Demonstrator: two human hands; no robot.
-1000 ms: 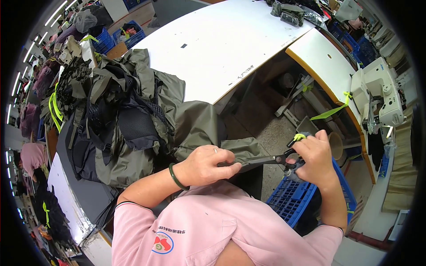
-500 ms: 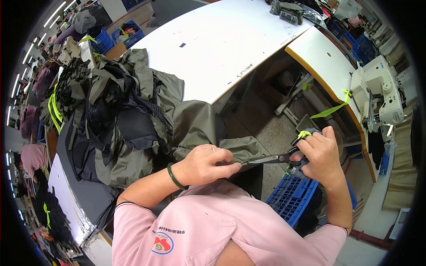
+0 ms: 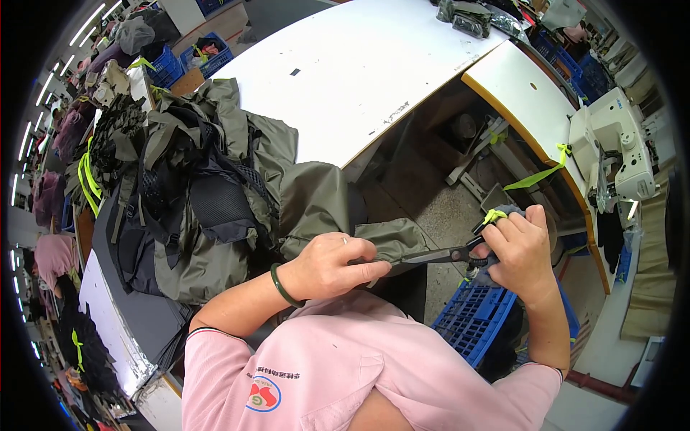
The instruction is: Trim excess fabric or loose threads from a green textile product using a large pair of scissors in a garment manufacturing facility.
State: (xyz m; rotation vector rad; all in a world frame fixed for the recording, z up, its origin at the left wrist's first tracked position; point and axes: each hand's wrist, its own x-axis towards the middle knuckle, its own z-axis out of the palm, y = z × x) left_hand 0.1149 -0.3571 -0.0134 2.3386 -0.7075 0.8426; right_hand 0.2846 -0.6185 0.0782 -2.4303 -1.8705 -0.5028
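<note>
Scissors [image 3: 435, 256] point left from the raised right hand [image 3: 521, 253], grip curled around them; left hand [image 3: 325, 266] pinches olive fabric [image 3: 397, 237].

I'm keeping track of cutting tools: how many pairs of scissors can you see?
1: the scissors in the right hand, blades pointing toward the left hand. Others may be hidden in the heap of olive and black fabric.

Plain olive-green fabric [image 3: 314, 200], dark scissors [image 3: 456, 255] (blue basket [image 3: 472, 317], too)
</note>
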